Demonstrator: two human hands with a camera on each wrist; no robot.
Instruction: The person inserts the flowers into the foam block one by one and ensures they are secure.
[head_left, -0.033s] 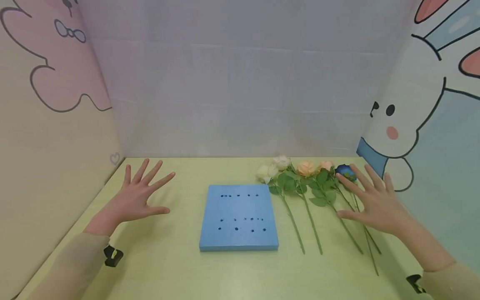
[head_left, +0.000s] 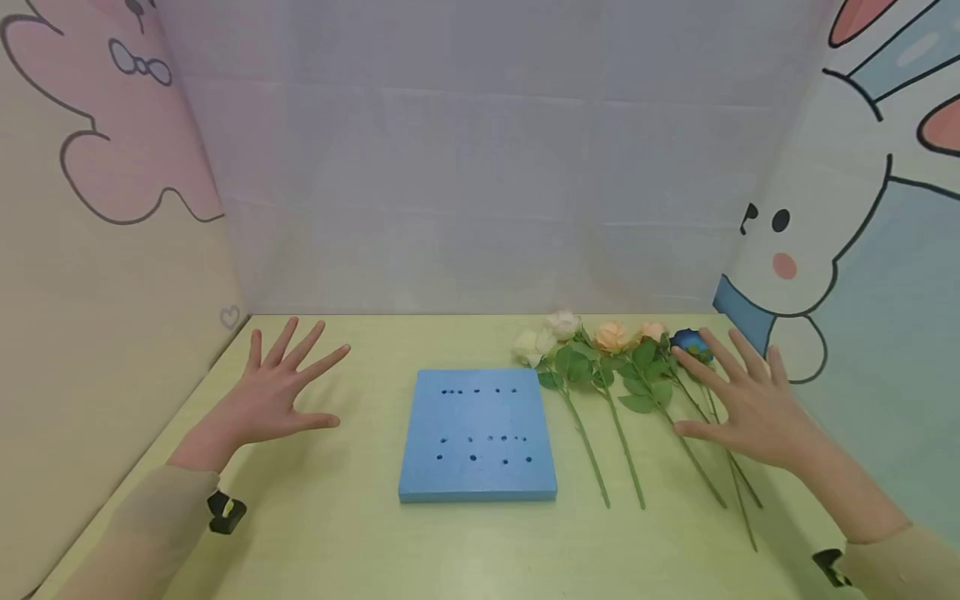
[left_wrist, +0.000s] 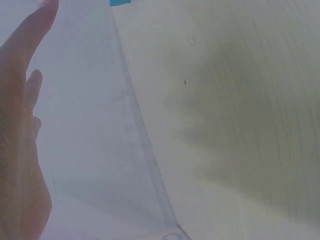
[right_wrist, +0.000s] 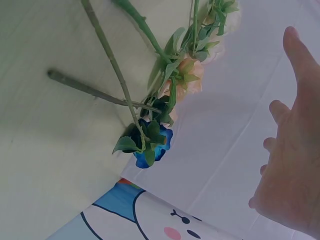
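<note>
My left hand is held with fingers spread above the table's left side, holding nothing. Over on the right, my right hand is also spread and holds nothing; it overlaps the stems of a blue rose in the head view. A blue block with rows of small holes lies flat between the hands. Beside it lie long-stemmed artificial roses: white ones, a peach one and a paler pink one. In the right wrist view the blue rose lies beyond crossing stems, left of the hand.
The pale yellow-green table ends at a white cloth backdrop. Side panels carry cartoon figures, a pink one at left and a white rabbit at right. Dark clips sit at both sleeves.
</note>
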